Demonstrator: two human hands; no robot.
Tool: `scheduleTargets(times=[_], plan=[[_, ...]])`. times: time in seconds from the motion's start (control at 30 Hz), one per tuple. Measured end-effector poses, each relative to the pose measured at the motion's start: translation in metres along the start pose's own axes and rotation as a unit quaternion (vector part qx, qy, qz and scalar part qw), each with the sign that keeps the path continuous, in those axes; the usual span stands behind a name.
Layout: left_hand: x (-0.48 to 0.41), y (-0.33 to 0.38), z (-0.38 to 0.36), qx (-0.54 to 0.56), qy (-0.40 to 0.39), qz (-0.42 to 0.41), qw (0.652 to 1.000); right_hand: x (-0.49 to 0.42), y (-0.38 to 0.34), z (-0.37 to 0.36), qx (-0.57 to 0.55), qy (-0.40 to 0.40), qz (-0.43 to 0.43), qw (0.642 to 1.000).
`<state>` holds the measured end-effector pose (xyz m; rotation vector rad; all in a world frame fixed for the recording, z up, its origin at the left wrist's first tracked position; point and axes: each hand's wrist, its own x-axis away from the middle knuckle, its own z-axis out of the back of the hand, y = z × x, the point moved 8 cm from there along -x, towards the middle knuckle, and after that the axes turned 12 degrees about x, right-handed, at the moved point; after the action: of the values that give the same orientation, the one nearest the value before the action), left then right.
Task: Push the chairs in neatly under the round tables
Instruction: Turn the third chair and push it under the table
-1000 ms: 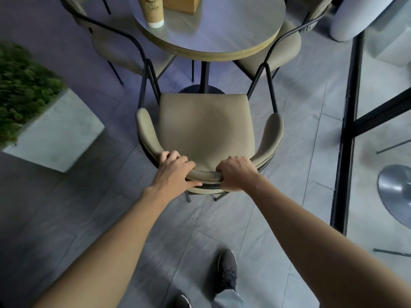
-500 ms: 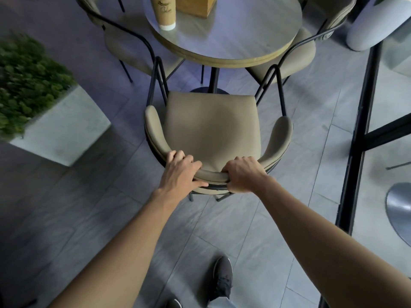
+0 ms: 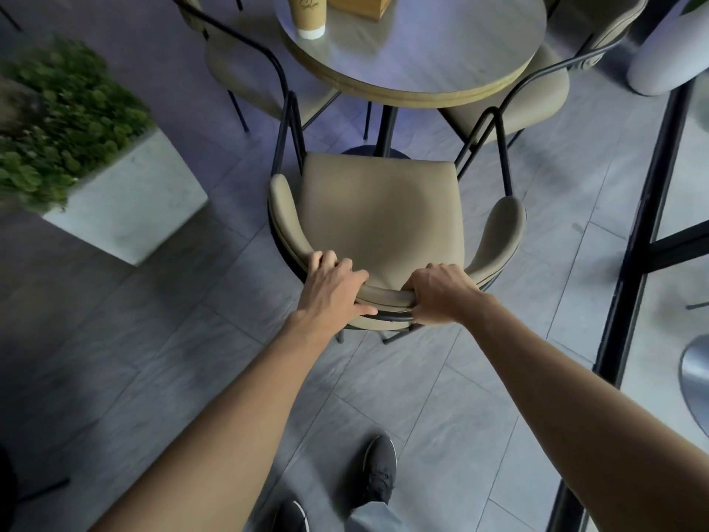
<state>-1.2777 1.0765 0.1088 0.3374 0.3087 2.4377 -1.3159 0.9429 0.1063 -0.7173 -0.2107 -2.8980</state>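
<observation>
round table (image 3: 441,55): top of view, grey top with pale edge | beige chair (image 3: 380,216): just short of table, front seat edge by the table's post, not under the top | left hand (image 3: 333,288), right hand (image 3: 441,293): fingers wrapped around chair's backrest | paper cup (image 3: 308,15): on table, script logo unreadable

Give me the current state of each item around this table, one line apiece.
near chair: seat short of the table edge, not yet tucked under
left hand: gripping backrest
right hand: gripping backrest
left chair: partly under
right chair: partly under
round table: upright
paper cup: upright on table
</observation>
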Motion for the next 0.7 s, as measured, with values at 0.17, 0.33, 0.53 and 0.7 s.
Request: scheduleTargets(times=[0.17, 0.33, 0.53, 0.7], plan=[[-0.002, 0.010, -0.006, -0.018, -0.027, 0.025, 0.999, 0.005, 0.006, -0.003, 0.003, 0.012, 0.012, 1.000], [-0.007, 0.015, -0.008, -0.024, -0.023, 0.029, 0.999, 0.003, 0.014, -0.005, 0.011, 0.024, 0.026, 0.999], [-0.010, 0.021, -0.008, -0.014, -0.015, 0.025, 0.999, 0.001, 0.025, -0.006, 0.008, 0.043, 0.020, 0.999], [-0.011, 0.023, -0.009, -0.007, -0.049, 0.027, 0.998, 0.004, 0.023, -0.008, 0.002, 0.058, -0.001, 0.998]])
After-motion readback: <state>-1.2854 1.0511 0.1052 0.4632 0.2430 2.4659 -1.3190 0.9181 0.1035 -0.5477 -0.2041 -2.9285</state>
